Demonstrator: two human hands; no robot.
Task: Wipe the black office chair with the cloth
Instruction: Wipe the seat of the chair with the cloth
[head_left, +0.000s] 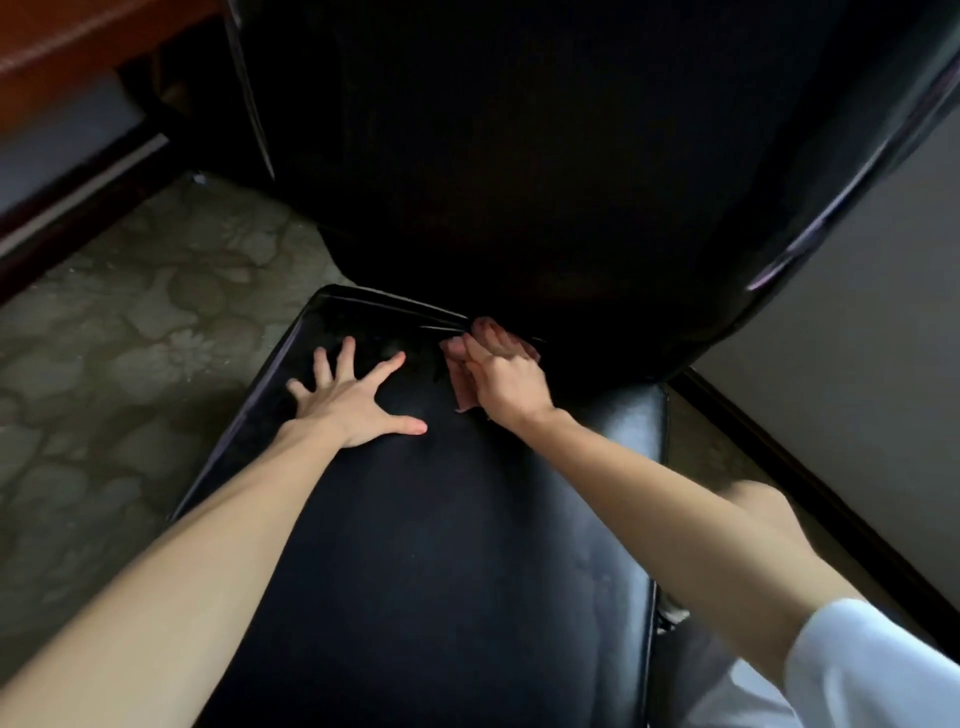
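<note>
Wiping seat crease | right hand (506, 376) grips bunched pink cloth (462, 387), soft and limp | left hand (353, 397) beside it, splayed flat on slick black office chair (441, 545) seat.

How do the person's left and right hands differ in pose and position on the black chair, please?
The left hand lies flat with fingers spread and holds nothing; the right hand is curled round the pink cloth. The left hand rests on the open seat, while the right hand sits farther back, at the crease below the backrest. Both are on the chair's black seat.
</note>
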